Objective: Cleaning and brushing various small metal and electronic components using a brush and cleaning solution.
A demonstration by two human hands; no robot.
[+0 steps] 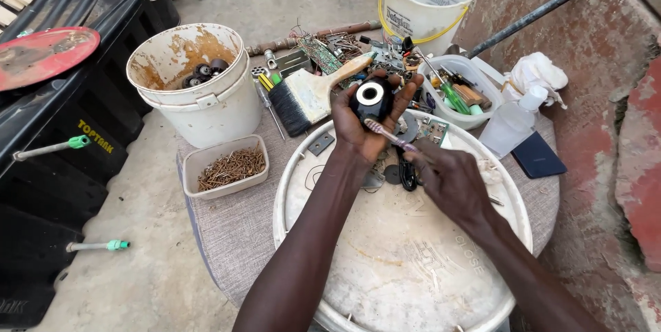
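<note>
Left hand (361, 122) grips black ring-shaped part (372, 100); right hand (451, 180) pinches toothbrush (389, 135).

Part held above far rim of round white lid (385, 263), its white-lined bore facing up toward camera. Toothbrush long axis runs from right fingers up-left, head lying against part's lower edge. Both hands clenched on their objects. Paintbrush (310, 94) lies just behind; 1 tray of nails (227, 167) near lid's left edge.

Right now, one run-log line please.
left hand: holds black ring part | right hand: holds toothbrush against it | over round white lid
</note>
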